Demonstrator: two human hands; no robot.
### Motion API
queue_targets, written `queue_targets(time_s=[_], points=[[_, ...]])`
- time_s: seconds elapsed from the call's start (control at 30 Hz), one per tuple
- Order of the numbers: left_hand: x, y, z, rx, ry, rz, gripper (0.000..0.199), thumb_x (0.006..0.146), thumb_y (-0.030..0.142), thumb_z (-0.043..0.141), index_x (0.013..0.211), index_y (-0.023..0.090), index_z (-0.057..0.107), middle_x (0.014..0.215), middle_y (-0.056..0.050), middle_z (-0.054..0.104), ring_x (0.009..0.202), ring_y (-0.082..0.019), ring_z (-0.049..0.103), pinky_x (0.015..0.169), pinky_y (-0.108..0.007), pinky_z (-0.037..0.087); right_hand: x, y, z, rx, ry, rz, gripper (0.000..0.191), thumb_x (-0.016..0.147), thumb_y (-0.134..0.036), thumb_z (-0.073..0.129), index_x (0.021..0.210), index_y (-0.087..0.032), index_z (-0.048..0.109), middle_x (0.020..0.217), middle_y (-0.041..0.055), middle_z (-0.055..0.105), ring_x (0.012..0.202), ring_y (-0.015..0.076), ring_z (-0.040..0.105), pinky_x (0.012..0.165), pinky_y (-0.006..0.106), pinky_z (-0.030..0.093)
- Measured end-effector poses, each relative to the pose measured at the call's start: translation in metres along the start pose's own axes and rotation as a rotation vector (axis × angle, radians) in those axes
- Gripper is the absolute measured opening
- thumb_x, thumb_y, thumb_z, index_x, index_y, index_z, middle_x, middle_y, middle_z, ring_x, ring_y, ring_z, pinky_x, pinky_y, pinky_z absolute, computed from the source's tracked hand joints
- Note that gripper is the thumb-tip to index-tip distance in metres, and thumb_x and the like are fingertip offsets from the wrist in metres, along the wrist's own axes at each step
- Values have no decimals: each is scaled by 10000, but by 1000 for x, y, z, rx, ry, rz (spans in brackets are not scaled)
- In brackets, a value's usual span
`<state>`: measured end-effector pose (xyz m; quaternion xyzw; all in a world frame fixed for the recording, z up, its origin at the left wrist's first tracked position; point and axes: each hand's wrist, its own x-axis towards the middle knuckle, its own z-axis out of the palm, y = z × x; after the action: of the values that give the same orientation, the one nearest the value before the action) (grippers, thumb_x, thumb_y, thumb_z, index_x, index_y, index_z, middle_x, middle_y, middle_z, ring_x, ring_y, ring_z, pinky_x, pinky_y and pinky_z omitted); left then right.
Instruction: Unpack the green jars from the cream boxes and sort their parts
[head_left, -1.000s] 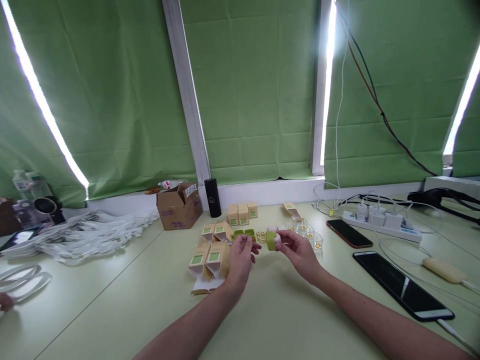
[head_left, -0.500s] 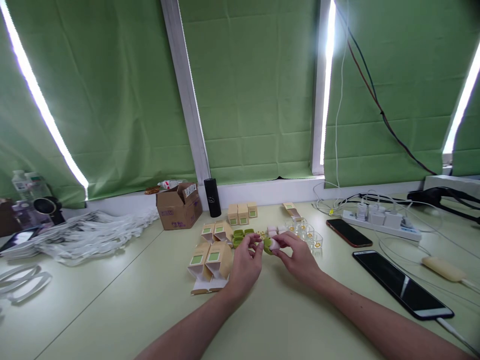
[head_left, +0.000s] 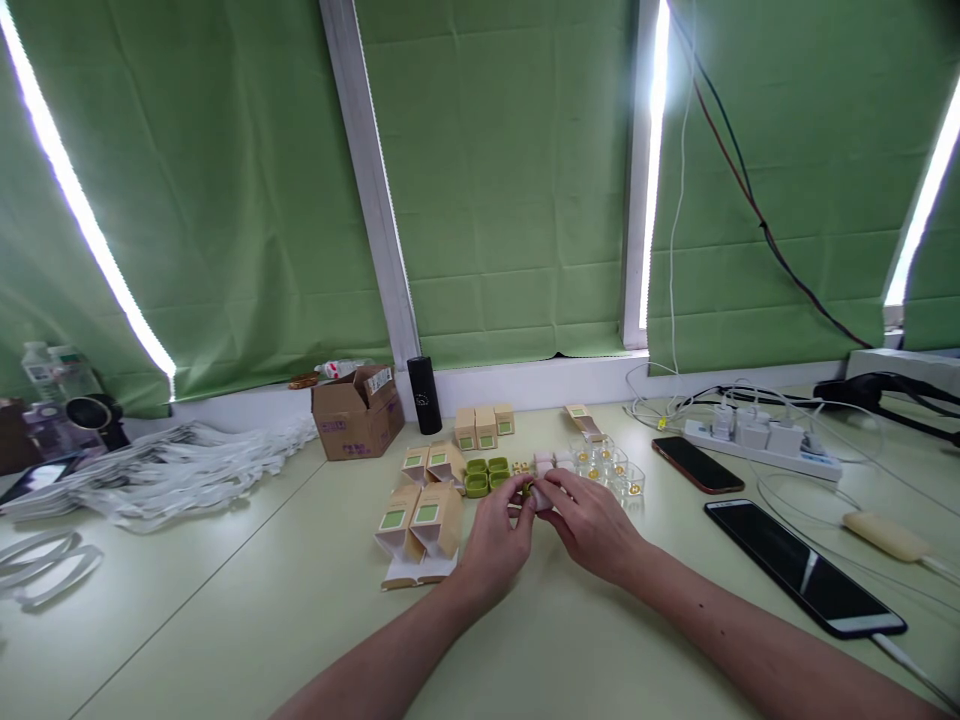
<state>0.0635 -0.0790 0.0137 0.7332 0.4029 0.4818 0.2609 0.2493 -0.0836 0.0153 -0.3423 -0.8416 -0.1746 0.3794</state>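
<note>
Green and white piece (head_left: 538,499) is in the middle, nearer you than the green cups (head_left: 477,486). Your left hand (head_left: 496,538) and right hand (head_left: 598,522) now pinch it together, so both share it. Before, your right held it and your left was apart.

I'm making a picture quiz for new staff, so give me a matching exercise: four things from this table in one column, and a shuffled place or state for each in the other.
Things
1. Power strip
2. Black cylinder
3. Brown cardboard box
4. Small green-and-white piece

Places or states
A. Held in the fingers of the left hand and right hand
B. Top flaps open
C. White plugs in it
D. Standing upright by the wall

Pairs: 1-C, 2-D, 3-B, 4-A
</note>
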Motion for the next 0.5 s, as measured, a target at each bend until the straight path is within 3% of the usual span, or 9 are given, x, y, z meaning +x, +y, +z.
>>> queue_targets(time_s=[0.3,0.5], points=[[-2,7,-1,5,-9,63,269,957,222,563,1209,198,652,1119,-97,751,962,-208,731,880,-361,637,3,-2,-7,-6,-69,-21,306,1019,-186,481,1319,-148,530,1157,164,654,975,273,690,771,391,593],[-1,11,-1,-3,-15,50,261,951,215,561,1194,186,650,1099,-93,751,949,-199,732,884,-350,634,2,-1,-5,5,-42,-25,274,1031,-180,465,1295,-161,534,1141,151,660,956,264,693,753,374,582]])
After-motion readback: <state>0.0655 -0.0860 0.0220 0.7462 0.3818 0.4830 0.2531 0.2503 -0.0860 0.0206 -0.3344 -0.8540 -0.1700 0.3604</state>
